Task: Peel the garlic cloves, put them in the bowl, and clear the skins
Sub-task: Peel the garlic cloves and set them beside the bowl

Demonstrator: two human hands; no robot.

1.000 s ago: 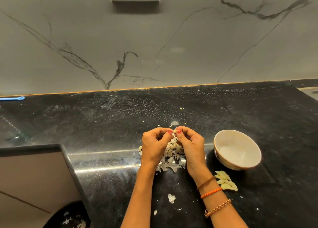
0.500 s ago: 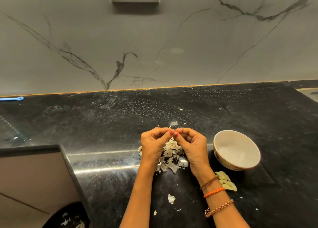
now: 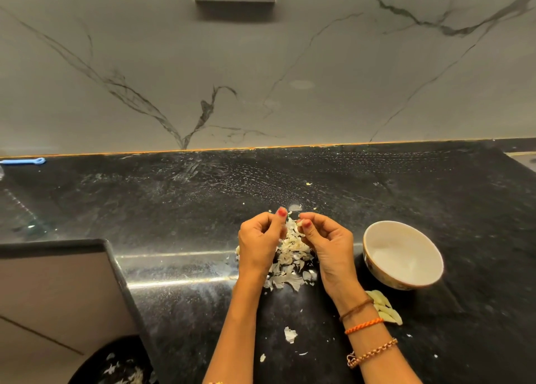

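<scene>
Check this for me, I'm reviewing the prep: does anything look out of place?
Yes. The peeled cloves lie on the counter beside the bowl, which looks empty. Skins are piled under the hands, with stray flakes nearer the front edge.

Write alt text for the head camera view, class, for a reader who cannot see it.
Two hands, the left hand and right hand, peel a garlic clove above a pile of skins on a black counter. An empty white bowl stands to the right, with peeled cloves lying beside it, not in it.
</scene>
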